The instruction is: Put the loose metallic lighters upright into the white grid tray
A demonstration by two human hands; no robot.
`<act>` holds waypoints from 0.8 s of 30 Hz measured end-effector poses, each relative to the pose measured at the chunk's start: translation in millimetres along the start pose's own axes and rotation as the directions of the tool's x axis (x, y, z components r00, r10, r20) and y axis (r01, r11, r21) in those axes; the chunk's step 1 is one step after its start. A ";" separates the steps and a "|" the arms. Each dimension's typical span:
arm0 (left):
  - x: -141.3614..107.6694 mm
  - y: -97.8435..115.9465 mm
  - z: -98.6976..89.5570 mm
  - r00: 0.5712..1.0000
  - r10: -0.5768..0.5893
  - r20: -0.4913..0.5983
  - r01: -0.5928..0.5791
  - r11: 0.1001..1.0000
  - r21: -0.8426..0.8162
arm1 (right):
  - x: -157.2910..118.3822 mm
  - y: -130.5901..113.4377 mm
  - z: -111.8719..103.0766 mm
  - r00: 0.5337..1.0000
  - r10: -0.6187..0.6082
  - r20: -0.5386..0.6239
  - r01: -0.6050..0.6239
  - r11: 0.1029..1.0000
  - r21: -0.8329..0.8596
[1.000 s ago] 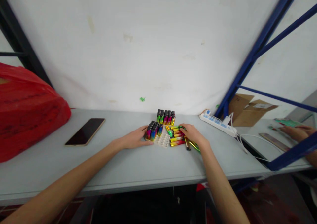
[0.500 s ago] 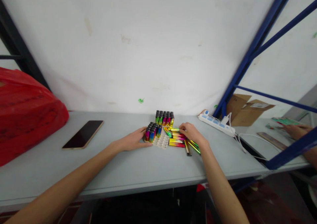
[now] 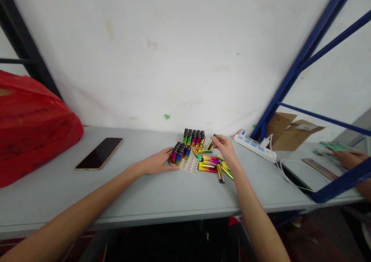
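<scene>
My left hand (image 3: 158, 162) is closed around the left end of a white tray (image 3: 190, 165) with round hollows. Shiny rainbow-coloured lighters (image 3: 178, 155) with black tops stand upright in the tray's left part; hollows on its right show bare. Between the fingertips of my right hand (image 3: 226, 147) is a gold-coloured lighter (image 3: 210, 143), tilted and raised above the table. Beneath and left of that hand, several loose lighters (image 3: 208, 166) lie flat on the table. A second block of upright lighters (image 3: 193, 138) stands behind the tray, near the wall.
On the grey table (image 3: 139, 198) a phone (image 3: 100, 153) lies at left, beside a red plastic bag (image 3: 34, 126). A white power strip (image 3: 255, 147) with cables lies at right. Beyond the blue frame (image 3: 285, 84) are a cardboard box (image 3: 286, 132) and another person's hand (image 3: 346, 158).
My right hand has lifted a lighter from the loose pile and moved it up and slightly away from me. My left hand stays at the tray. The view has shifted slightly.
</scene>
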State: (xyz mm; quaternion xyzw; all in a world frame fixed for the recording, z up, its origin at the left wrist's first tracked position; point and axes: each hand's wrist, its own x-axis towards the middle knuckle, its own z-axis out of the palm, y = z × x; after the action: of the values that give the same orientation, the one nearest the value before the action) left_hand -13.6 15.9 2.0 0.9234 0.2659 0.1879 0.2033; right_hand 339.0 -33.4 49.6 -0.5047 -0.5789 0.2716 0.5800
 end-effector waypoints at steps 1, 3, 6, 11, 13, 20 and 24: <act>-0.1 0.6 -0.3 1.000 -0.001 0.003 0.001 1.000 -0.003 | -2.8 -4.5 4.3 1.000 0.023 0.003 -0.023 0.998 0.061; -0.1 2.2 -0.8 1.000 -0.009 0.016 0.009 1.000 -0.005 | -9.5 -13.2 13.1 0.996 0.072 0.053 -0.080 0.982 0.169; 0.3 3.9 -1.3 0.999 -0.025 0.029 0.025 1.000 -0.008 | -18.5 -23.9 26.0 0.973 0.096 0.210 -0.148 0.956 0.252; 0.3 4.3 -1.5 1.000 -0.011 0.018 0.012 1.000 -0.021 | -23.2 -30.9 45.5 0.951 0.111 0.287 -0.170 0.968 0.187; 0.0 4.1 -1.2 1.000 -0.014 0.010 0.015 1.000 -0.026 | -23.8 -30.5 51.4 0.974 0.086 0.211 -0.103 0.992 0.071; 0.4 3.4 0.2 1.000 -0.005 0.001 0.005 0.999 -0.033 | -29.0 -25.2 59.8 0.996 0.019 0.089 0.008 0.957 -0.292; 1.1 5.5 -0.5 1.000 -0.003 0.004 0.004 0.999 -0.036 | -30.2 -23.3 62.7 0.996 0.011 0.086 0.021 0.932 -0.361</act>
State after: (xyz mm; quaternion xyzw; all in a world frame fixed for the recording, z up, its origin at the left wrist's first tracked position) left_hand -10.7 12.4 5.4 0.9194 0.2637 0.1907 0.2208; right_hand 268.0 -51.6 47.3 -0.5889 -0.6450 0.1804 0.4523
